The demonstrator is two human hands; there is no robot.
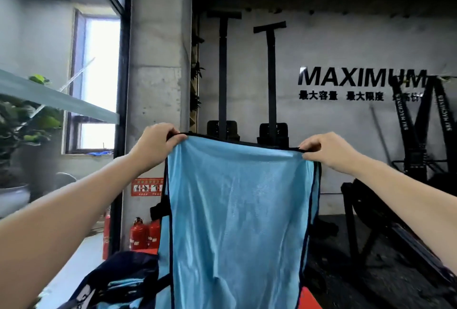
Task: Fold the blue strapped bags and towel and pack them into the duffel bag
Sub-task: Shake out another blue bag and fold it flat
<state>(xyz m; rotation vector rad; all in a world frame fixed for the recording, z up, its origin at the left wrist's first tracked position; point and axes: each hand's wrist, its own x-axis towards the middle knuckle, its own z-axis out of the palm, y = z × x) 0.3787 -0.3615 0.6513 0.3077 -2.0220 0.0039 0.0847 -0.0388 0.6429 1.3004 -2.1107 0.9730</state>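
Both hands are raised well in front of the chest and hold one blue strapped bag (237,209) up by its top edge, so the whole thing hangs straight down between them. The left hand (154,144) pinches the left top corner with curled fingers and thumb; the right hand (326,151) grips the right top corner the same way. The dark-trimmed top hem runs nearly level from one hand to the other, sagging a little in the middle, and the bag's long axis drops vertically away from the hands towards the bottom of the view, where its lower end passes out of sight. Neither hand is nearer than the other; they sit at about the same height, well apart, one at each corner. A fold, as I judge it, would start from bringing these two corners together or laying the sheet down flat. The dark navy duffel bag (118,281) lies low and to the left, below the left forearm and just beside the hanging cloth, with more pale blue fabric showing in its mouth. A red surface (309,298) shows at the bottom right of the cloth; I cannot tell what it is. Behind stand a concrete pillar (158,61), red fire extinguishers (139,234) at its foot, a grey wall lettered MAXIMUM (361,77), black gym machines (420,135) and a potted plant (22,120) by the window
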